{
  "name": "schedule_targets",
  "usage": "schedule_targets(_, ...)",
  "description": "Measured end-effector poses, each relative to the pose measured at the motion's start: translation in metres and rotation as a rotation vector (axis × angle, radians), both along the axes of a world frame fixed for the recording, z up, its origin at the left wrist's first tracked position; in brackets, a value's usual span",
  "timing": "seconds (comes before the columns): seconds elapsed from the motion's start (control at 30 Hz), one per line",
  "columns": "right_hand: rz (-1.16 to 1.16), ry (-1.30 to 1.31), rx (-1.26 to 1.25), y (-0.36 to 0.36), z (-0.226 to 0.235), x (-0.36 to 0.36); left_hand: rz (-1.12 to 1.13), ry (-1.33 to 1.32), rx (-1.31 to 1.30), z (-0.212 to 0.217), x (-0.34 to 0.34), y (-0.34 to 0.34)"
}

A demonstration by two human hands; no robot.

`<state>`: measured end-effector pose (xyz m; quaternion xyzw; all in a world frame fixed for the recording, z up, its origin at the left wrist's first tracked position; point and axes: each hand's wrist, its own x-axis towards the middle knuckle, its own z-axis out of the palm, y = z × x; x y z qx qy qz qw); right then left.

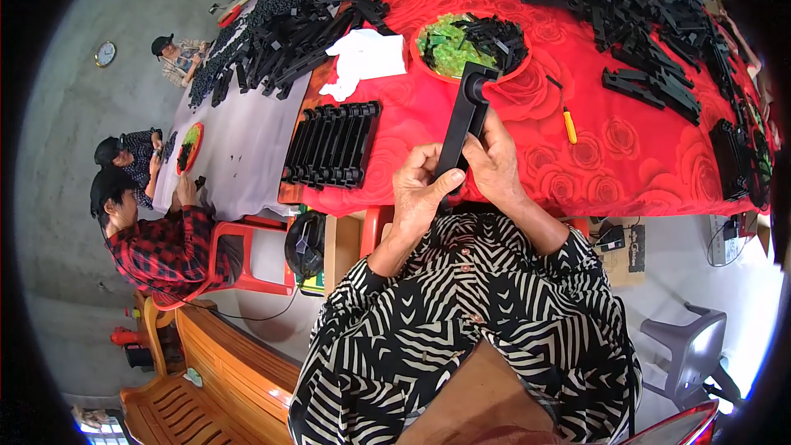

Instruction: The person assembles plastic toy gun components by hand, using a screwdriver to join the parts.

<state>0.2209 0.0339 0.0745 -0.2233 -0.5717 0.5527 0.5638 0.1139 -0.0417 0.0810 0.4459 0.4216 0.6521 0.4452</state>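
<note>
While both grip it at frame centre, left hand (418, 189) and right hand (494, 161) have fingers curled tight round a long black plastic bar (463, 119), upright over red tablecloth (626, 148), below green-lined tray (449, 49), yellow screwdriver (568, 125) just right

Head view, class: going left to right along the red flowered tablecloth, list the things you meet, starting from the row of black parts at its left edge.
Row of black parts → left hand → long black part held upright in both hands → right hand → yellow-handled screwdriver → heap of black parts.
</note>
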Motion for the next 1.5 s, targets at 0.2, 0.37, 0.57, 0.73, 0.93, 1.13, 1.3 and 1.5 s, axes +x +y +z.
schedule_targets(0.2, 0.022, -0.139, 0.018, 0.011, -0.003, 0.004, -0.013, -0.074, -0.008, -0.009, -0.002, 0.006)
schedule_targets(0.37, 0.137, -0.049, -0.043, 0.014, 0.008, 0.010, -0.093, -0.220, -0.099, -0.001, -0.014, 0.009)
schedule_targets(0.57, 0.133, -0.028, -0.112, 0.011, 0.015, 0.017, -0.067, -0.176, -0.092, 0.005, -0.018, 0.008)
schedule_targets(0.73, 0.179, -0.026, -0.132, 0.008, 0.017, 0.016, -0.110, -0.193, -0.076, 0.002, -0.016, 0.007)
schedule_targets(0.93, 0.145, 0.029, -0.153, 0.003, 0.015, 0.010, -0.076, -0.111, -0.048, -0.002, -0.010, 0.009)
schedule_targets(1.13, 0.062, -0.038, -0.055, 0.010, 0.002, 0.007, 0.025, 0.223, 0.035, -0.003, -0.002, 0.006)
schedule_targets(1.3, 0.108, 0.096, -0.062, 0.002, 0.023, 0.012, 0.209, 0.657, 0.152, -0.001, -0.012, 0.005)
schedule_targets(1.5, 0.065, 0.298, -0.120, 0.031, 0.006, 0.027, 0.066, 0.822, 0.004, 0.003, -0.007, 0.000)
